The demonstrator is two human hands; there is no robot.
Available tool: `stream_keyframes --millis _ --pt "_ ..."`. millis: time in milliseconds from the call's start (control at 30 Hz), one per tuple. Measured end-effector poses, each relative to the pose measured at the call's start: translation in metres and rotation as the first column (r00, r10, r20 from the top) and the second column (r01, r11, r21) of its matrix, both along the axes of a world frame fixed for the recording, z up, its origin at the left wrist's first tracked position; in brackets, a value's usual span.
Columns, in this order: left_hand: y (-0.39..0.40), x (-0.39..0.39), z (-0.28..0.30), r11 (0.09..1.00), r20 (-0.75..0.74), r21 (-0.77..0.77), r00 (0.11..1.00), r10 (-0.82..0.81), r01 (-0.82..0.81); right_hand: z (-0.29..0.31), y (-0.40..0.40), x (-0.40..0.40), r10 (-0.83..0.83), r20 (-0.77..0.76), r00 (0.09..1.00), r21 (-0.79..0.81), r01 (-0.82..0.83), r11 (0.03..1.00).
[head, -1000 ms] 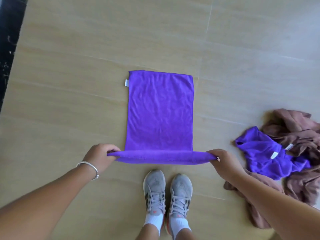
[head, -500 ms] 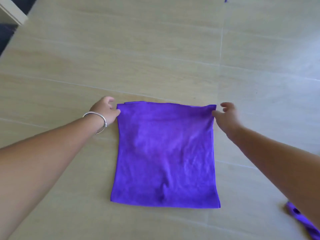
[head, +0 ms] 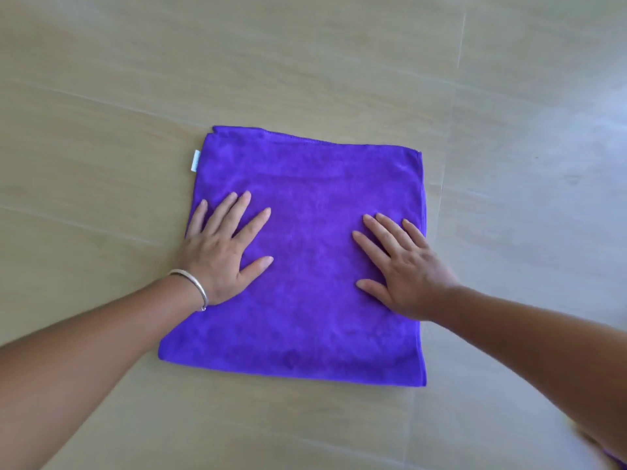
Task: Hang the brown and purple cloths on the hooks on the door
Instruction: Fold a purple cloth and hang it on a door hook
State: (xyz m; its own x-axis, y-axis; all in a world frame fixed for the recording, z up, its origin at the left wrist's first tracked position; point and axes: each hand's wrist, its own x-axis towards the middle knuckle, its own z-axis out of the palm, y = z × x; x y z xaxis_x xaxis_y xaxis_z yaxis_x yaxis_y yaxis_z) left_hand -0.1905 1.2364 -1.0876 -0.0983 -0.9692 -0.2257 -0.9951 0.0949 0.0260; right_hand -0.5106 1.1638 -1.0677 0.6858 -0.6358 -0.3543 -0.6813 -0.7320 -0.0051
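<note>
Both forearms cut off by bottom and side frame edges, elbows out of view. Flat folded purple microfibre cloth (head: pixel 305 266) partly hidden under both palms. Small white side tag (head: pixel 195 161): print too small to read. Bottom-right corner: blurred purple sliver (head: pixel 619 464), possibly second cloth, cropped by edge.

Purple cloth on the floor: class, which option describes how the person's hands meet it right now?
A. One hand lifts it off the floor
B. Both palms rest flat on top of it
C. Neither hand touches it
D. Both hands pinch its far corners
B: the left hand and the right hand lie open, fingers spread, on the folded purple cloth, which lies flat on the floor.
</note>
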Motion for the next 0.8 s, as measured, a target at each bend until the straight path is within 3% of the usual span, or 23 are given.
stream_keyframes --millis 233,300,367,433,633,800 --pt "-0.062 0.024 0.007 1.0 0.021 0.0 0.999 0.024 -0.024 -0.002 -0.064 0.028 -0.043 0.03 0.999 -0.074 0.045 0.996" --pt "-0.049 0.018 0.014 0.999 -0.037 -0.031 0.999 0.022 -0.023 0.0 -0.049 0.028 -0.023 0.129 0.991 -0.111 0.038 0.993" --pt "-0.015 0.009 0.017 0.997 -0.089 -0.04 0.994 -0.062 0.058 -0.002 -0.018 0.017 0.028 0.267 0.963 -0.11 0.001 0.994" --pt "0.029 0.004 0.016 0.989 -0.107 -0.03 0.984 -0.145 0.142 -0.007 0.017 -0.003 0.098 0.311 0.945 -0.081 -0.076 0.994" --pt "0.105 0.016 0.006 0.95 -0.106 -0.042 0.944 -0.311 0.309 -0.016 0.063 -0.031 0.361 0.165 0.918 -0.053 -0.357 0.933" --pt "0.127 0.01 0.013 0.934 -0.094 -0.041 0.93 -0.357 0.354 -0.014 0.087 -0.033 0.319 0.101 0.943 -0.095 -0.31 0.946"
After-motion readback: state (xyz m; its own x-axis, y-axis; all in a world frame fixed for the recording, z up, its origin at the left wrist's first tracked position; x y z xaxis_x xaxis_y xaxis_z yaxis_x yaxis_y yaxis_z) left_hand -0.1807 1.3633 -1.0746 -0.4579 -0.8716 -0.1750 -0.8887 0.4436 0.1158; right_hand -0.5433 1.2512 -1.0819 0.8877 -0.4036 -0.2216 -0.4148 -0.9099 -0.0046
